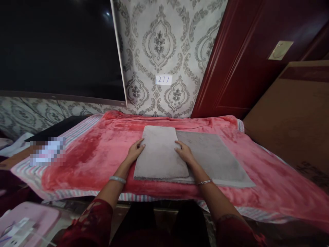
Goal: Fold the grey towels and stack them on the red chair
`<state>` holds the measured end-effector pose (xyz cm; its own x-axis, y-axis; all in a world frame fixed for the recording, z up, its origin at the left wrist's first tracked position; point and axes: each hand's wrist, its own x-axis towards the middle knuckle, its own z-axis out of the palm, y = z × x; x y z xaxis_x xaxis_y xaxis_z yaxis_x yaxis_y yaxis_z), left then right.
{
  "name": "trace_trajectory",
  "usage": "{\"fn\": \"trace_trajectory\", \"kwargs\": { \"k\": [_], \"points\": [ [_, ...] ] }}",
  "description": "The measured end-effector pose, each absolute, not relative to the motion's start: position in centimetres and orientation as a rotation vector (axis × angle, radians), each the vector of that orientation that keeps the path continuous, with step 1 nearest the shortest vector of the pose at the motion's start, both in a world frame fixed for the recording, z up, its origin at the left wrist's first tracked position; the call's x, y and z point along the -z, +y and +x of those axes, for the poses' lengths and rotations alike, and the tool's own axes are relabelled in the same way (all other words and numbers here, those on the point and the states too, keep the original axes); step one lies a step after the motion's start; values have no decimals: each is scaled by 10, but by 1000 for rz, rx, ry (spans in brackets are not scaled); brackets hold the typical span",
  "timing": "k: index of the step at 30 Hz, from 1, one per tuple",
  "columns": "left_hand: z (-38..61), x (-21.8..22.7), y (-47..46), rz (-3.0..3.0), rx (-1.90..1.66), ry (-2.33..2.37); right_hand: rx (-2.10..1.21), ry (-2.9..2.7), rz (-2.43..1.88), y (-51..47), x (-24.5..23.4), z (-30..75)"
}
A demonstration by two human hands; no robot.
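A soft grey mat lies with its left part folded over in a lighter rectangular flap, while its darker part spreads flat to the right. My left hand grips the left edge of the folded part, its thumb and fingers bent at the side. Opposite it, my right hand holds the right edge of the flap, above the flat part. The fingertips under the edges are partly hidden. Beneath everything is a red plush blanket with a striped border.
Behind the blanket is a patterned wall with a paper label. A dark television screen hangs at left. At right stand a red door and a large cardboard box. A pink stool with small items is at lower left.
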<state>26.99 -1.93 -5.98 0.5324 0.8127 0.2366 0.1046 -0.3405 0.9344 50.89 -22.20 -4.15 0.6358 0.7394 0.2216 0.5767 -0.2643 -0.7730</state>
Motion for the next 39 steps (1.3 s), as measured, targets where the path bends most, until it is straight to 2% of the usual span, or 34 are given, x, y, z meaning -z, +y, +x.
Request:
{"fn": "trace_trajectory", "kwargs": {
  "k": [14, 33, 36, 39],
  "points": [
    [271, 57, -30, 1771, -811, 650, -232, -1056, -2141, -255, 42, 497],
    [273, 54, -34, 1801, -853, 728, -187, -1138, -2315, -279, 35, 469],
    [269, 43, -32, 1891, -810, 819, -217, -1190, -2365, -281, 30, 473],
    [272, 25, -40, 2238, -821, 917, -121, -1239, -2424, -275, 19, 479]
  ]
}}
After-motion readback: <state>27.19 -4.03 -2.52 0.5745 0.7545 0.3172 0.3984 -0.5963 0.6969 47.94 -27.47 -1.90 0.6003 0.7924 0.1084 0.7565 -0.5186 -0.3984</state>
